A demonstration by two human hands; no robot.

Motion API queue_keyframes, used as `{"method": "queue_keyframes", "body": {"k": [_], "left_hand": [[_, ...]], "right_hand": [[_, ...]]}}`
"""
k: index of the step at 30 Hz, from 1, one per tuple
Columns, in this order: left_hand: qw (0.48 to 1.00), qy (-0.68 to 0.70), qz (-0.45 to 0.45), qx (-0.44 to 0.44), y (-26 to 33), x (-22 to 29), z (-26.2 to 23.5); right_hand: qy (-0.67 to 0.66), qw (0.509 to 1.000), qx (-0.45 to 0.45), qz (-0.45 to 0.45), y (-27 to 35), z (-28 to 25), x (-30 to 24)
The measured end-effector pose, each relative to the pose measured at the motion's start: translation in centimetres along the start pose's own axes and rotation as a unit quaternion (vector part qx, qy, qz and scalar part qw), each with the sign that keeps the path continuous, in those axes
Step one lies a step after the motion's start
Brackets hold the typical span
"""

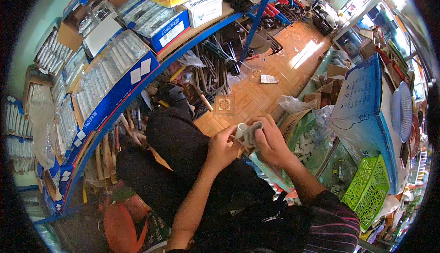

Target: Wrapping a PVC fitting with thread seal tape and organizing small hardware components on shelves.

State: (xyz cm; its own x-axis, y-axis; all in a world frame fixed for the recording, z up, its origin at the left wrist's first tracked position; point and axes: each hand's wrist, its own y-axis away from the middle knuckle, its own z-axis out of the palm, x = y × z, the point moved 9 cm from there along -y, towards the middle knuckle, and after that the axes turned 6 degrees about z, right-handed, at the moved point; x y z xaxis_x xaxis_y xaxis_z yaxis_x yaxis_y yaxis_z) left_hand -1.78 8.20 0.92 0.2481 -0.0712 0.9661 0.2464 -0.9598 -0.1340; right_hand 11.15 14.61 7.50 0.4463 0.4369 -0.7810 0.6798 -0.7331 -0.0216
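A: What sits between the two hands?
B: A pale tubular fitting [249,135], raised in front of the lap. It is short and smooth, with two round mouths: the left one cream-white with a clean rim, the right one greyer and tilted. Whether it is one piece or two held together, the view does not tell.

A: And the fingers?
B: The left hand [223,146] pinches the cream side between thumb and fingertips. The right hand [275,144] grips the greyer side, thumb on the near face, forefinger curled round behind; its lower fingers are hidden. Both wrists turn inward. The left forearm rises from the lower edge; the right slants in from a dark striped sleeve [333,232].

A: What lies just past them?
B: On the left, a bent knee in black trousers [176,134]. On the right, a green plastic bag [292,127] with small pale pieces near it, then a lime-green basket [366,191] beside a large white-and-blue carton [358,99].

A: Farther off?
B: The orange-brown tiled floor [286,58] bears a white slip [269,79]. A blue-edged shelf [188,43] curves past, carrying boxes of wrapped goods [110,65].
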Motion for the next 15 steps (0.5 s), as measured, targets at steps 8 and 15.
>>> {"method": "queue_keyframes", "body": {"k": [8, 15], "left_hand": [[0.995, 0.045, -0.044, -0.075, 0.5, -0.8, 0.8], [0.983, 0.181, 0.002, -0.036, 0.5, -1.1, 1.1]], "right_hand": [[0.008, 0.998, 0.064, 0.025, 0.6, -0.2, -0.7], [0.029, 0.988, 0.145, -0.043, 1.2, -1.8, -1.1]]}}
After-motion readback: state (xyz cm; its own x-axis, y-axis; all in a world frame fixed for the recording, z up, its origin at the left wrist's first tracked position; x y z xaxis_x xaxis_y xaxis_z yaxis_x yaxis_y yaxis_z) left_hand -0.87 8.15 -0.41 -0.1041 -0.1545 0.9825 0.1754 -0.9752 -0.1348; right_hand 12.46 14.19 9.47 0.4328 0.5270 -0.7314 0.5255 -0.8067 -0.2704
